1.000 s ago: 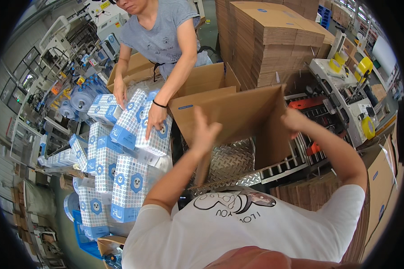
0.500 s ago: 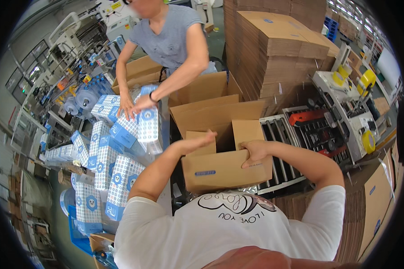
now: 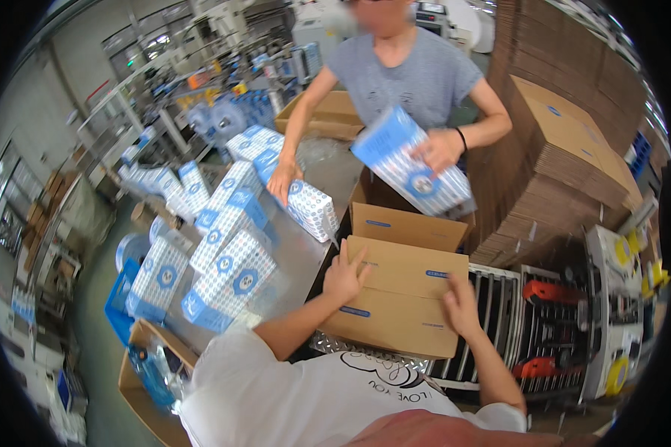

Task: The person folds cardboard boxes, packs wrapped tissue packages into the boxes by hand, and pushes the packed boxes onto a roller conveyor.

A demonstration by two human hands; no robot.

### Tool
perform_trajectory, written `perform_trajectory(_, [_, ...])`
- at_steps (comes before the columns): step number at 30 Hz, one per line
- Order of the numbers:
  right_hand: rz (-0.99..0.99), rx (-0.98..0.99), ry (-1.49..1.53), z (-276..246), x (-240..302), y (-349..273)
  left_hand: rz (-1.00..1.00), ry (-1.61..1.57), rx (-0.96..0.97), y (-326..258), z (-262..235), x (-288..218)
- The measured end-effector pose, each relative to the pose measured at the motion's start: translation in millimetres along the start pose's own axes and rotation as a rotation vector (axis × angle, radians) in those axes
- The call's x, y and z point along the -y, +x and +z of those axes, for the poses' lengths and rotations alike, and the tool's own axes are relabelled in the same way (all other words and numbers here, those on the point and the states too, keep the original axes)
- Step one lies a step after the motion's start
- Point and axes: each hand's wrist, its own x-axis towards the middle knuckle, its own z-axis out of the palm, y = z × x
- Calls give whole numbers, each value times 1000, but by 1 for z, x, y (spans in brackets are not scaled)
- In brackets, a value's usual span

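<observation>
In front of me a brown cardboard box (image 3: 395, 316) rests with its flaps folded down and a seam across the middle. My left hand (image 3: 343, 277) lies on its left edge, fingers spread over the cardboard. My right hand (image 3: 462, 305) is against the right edge, slightly blurred, with its fingers extended. Directly behind is another cardboard box (image 3: 406, 227) with a flap sticking up. Across from me a person in a grey shirt holds a blue-and-white patterned pack (image 3: 414, 164) over that box. The person's other hand touches a second pack (image 3: 309, 208) on the table.
More patterned packs (image 3: 231, 279) lie on the metal table (image 3: 298, 261) at left. A roller conveyor (image 3: 492, 313) with red parts (image 3: 552, 292) runs to the right. Tall stacks of flat cardboard (image 3: 552, 171) stand behind it. An open carton (image 3: 145, 380) sits at lower left.
The box's raised flaps have been folded down. My hands have shifted to its sides. The person opposite has lifted a pack to the right. My view has turned left.
</observation>
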Motion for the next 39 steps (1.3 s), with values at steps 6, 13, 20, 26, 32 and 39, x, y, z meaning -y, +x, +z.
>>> perform_trajectory(6, [771, -78, 1313, 238, -175, -114, 24, -152, -114, 14, -11, 128])
perform_trajectory(13, [890, 125, 1181, 76, -192, -175, -374, -507, 13, -35, 46, 127])
perform_trajectory(20, [393, 18, 1122, -167, 52, -74, -829, -1931, 582, -64, 9, 22])
perform_trajectory(26, [197, 944, 332, 50, 129, -6, -340, -1152, 487, -34, -3, 1])
perform_trajectory(32, [147, 303, -724, -54, -1, -26, 37, -477, 283, -17, 16, 50])
perform_trajectory(39, [455, -49, 50, 63, -139, -125, -220, -109, 631, -77, 85, 70])
